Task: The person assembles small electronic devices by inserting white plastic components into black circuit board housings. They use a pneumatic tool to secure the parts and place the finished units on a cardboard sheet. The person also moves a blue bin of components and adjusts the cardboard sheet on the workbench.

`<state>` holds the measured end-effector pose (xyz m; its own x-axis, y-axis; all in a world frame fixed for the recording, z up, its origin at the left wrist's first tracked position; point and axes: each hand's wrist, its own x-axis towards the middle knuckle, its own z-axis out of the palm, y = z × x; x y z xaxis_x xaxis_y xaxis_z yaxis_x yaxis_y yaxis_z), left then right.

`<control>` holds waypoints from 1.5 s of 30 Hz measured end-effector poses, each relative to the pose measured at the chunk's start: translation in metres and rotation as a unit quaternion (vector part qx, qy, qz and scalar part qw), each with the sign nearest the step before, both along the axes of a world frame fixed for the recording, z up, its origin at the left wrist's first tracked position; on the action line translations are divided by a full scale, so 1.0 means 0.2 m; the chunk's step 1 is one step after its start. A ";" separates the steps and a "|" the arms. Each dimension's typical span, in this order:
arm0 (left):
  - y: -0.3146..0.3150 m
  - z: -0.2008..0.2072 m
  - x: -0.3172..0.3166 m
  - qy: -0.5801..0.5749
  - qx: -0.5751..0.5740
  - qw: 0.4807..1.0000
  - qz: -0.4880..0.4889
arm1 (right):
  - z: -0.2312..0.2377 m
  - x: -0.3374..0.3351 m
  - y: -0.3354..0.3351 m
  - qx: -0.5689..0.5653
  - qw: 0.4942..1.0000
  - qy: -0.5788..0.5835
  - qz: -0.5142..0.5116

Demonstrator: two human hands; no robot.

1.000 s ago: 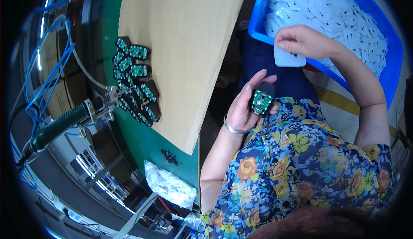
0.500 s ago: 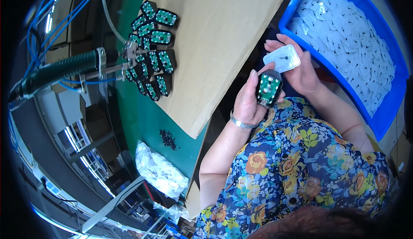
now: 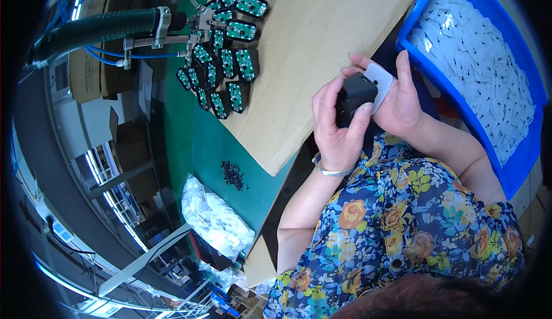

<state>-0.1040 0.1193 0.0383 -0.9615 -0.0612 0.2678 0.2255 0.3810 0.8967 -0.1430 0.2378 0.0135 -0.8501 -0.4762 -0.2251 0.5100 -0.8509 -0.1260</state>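
Observation:
My left hand [image 3: 339, 126], with a bangle on its wrist, grips a black plastic housing [image 3: 359, 92] between thumb and fingers. The housing is tilted, so its circuit board side is hidden. On the fingers and palm of my right hand [image 3: 402, 103] rests a thin white rounded plate [image 3: 382, 83] with a small dark mark; the thumb of that hand stands up, away from it. Housing and plate overlap here, and whether they touch I cannot tell.
A blue bin [image 3: 474, 146] at the right holds many white pieces with dark marks. Several black housings with green boards [image 3: 246, 65] lie on cardboard [image 3: 310, 49] and the green table [image 3: 218, 146]. Small black parts [image 3: 233, 175], a plastic bag [image 3: 213, 218] and a hose-fed metal fixture [image 3: 198, 29] are left.
The housing in my left hand has turned from board side up to black shell up, over the white plate. My right thumb has lifted. The view has shifted slightly.

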 end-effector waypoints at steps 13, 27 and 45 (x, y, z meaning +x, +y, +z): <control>0.04 -0.07 -0.01 0.028 -0.050 0.998 0.018 | -0.03 0.04 -0.03 0.043 0.997 0.038 0.042; -0.06 0.08 0.01 -0.054 -0.231 0.970 -0.059 | 0.00 0.09 -0.02 0.130 0.986 0.076 0.077; -0.21 0.02 0.13 -0.119 0.336 0.934 -0.008 | 0.03 0.11 -0.09 0.517 0.660 0.534 0.109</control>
<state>-0.0776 0.0779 0.0414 -0.9911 -0.1244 -0.0479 -0.0103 -0.2868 0.9579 -0.1219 0.2207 0.0200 -0.7243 -0.6738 0.1463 -0.2431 0.0510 -0.9687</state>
